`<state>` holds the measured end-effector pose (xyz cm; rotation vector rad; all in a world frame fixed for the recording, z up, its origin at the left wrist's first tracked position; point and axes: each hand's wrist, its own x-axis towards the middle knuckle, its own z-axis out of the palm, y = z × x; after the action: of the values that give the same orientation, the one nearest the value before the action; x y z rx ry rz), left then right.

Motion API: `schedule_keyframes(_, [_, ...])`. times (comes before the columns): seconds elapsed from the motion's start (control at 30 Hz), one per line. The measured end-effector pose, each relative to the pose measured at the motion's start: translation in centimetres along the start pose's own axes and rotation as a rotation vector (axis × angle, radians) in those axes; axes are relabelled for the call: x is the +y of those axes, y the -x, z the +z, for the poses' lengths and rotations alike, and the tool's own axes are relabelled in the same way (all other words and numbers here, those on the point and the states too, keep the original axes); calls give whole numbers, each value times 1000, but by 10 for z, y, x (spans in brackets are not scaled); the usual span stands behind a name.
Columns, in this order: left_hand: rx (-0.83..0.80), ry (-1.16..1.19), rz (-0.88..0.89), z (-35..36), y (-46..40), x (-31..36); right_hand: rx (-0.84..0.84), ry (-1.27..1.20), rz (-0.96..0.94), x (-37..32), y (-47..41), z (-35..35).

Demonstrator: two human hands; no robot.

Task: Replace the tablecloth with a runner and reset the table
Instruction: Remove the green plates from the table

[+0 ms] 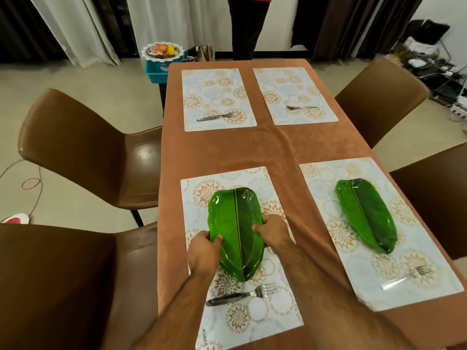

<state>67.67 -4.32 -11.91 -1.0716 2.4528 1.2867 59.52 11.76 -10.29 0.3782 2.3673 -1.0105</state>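
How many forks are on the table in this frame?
4, one per placemat: far-left fork, far-right fork, near-left fork just below the green plate both hands grip, near-right fork. None looks hidden.

Light is soft and even, from indoor lamps overhead, moderately bright with a warm cast. Glare spots sit on the near left chair [141, 152] seat and on the glossy green plates [233, 231]. Shadows under the hands [204, 253] are faint and diffuse. The wide lens bends the desk [265, 147] edges and chairs outward toward the corners. Detail is slightly soft throughout, blurrier at the frame edges and in the dim curtains [75, 26].
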Motion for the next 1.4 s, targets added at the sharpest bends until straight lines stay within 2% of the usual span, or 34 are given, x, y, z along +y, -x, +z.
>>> schedule_keyframes(0.23, [79,-193,23,6,-1,-11,38,164,-19,0,-4,7])
schedule_keyframes(0.6, [68,-190,61,8,-2,-5,204,290,-1,3,-3,10])
schedule_keyframes(0.97, [-22,-59,41,9,-21,-1,87,191,6,7,-14,3])
schedule_keyframes(1.17, [-23,17,79,23,-9,24,113,175,-40,16,-11,-36])
schedule_keyframes(1.4, [-71,90,159,85,20,96,189,123,-19,54,-18,-131])
